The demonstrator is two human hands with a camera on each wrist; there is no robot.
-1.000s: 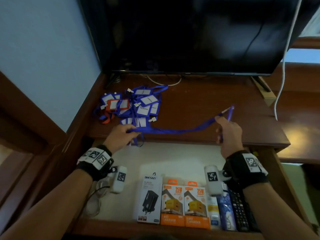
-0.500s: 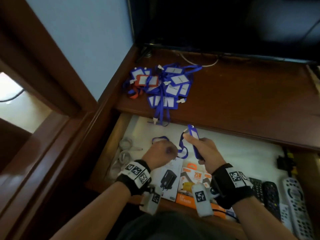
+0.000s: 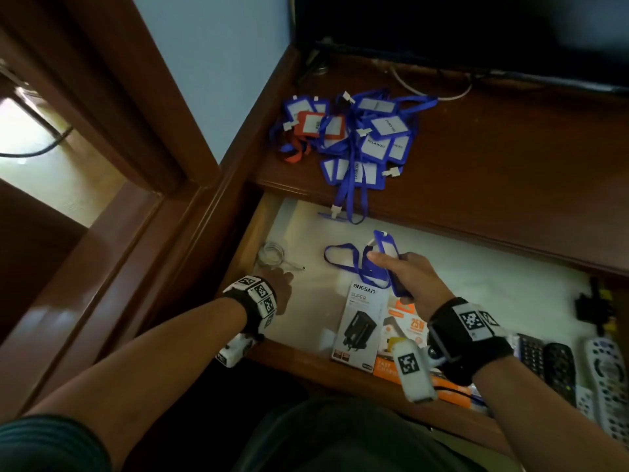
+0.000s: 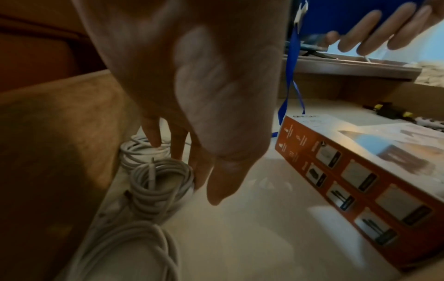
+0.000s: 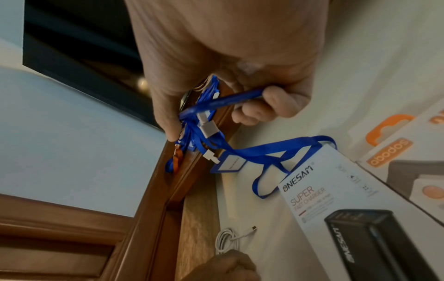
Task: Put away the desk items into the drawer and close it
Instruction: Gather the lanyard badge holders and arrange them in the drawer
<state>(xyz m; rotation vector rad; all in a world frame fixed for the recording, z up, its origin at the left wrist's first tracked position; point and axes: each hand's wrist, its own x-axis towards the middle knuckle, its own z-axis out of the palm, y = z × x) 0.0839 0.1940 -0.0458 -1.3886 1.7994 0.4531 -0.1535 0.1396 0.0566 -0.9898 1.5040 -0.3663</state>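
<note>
One badge holder going into the open drawer, the heap on the desk not yet cleared.

The drawer (image 3: 476, 287) lies open under both hands, and the right hand (image 3: 413, 281) hangs over its pale floor, thumb and curled fingers (image 5: 273, 102) clamped on a blue badge holder (image 3: 388, 257) whose lanyard (image 3: 343, 258) trails below them onto the white charger box (image 3: 360, 325). The step in hand looks like stowing this one badge; the next move calls for lowering it to bare floor beyond the fingertips and letting go. The left hand (image 3: 280, 287) holds nothing, its fingers (image 4: 153, 133) straight and slightly spread, their tips among three white cable coils (image 4: 161, 182). The badge pile (image 3: 354, 137) is beyond both hands on the desktop: one orange holder, the blue ones too tangled to count. Two charger boxes show plainly, and three remotes (image 3: 558, 366) lie to the right wrist's outer side.
</note>
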